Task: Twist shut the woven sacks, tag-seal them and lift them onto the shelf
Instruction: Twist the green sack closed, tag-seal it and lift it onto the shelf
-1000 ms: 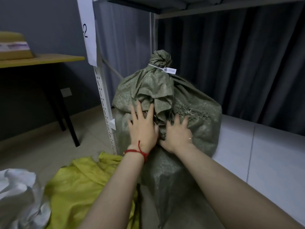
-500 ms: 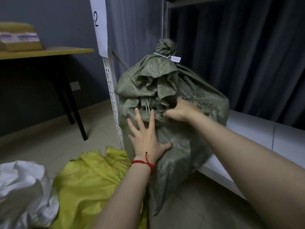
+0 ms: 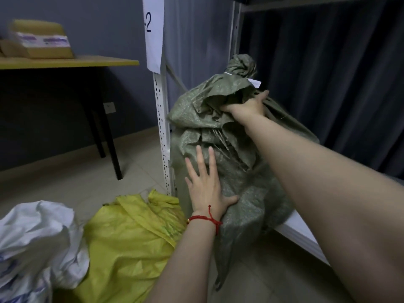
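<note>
Now, room: dim, with a dark wall (image 3: 87, 18), a dark curtain (image 3: 328, 84) behind the shelf, and a pale tile floor (image 3: 76, 189).
Shelf: a white metal shelf (image 3: 161, 127) with holes down its post. A paper sign (image 3: 153, 33) with a 2 hangs on it. Its low board is where the sacks go.
Table: a yellow table (image 3: 65, 62) stands well apart on the left, with a box (image 3: 41, 42) on top.
Green sack: the green sack (image 3: 244, 193) is full and tall. It sits on the front edge of the low board, just beside the post. One bottom corner hangs off over the floor. I think it needs a push farther in so it does not tip out.
Yellow sack: the yellow sack (image 3: 131, 243) lies flat on the floor near the post, not yet done.
White sack: the white sack (image 3: 32, 237) lies crumpled beside it, also waiting.
Right hand: the right hand (image 3: 247, 106) reaches up high and grabs a loose fold just under the top. Its fingers curl into the cloth, likely to steer the sack.
Left hand: the left hand (image 3: 205, 184) lies flat and wide open on the sack's front, holding nothing. It is likely pressing to stop a slide. A red string (image 3: 205, 218) is on that wrist.
Neck: the twisted neck (image 3: 240, 64) is bunched tight at the top.
Tag: a small white tag (image 3: 254, 82) sits at the neck, so this sack looks sealed.
</note>
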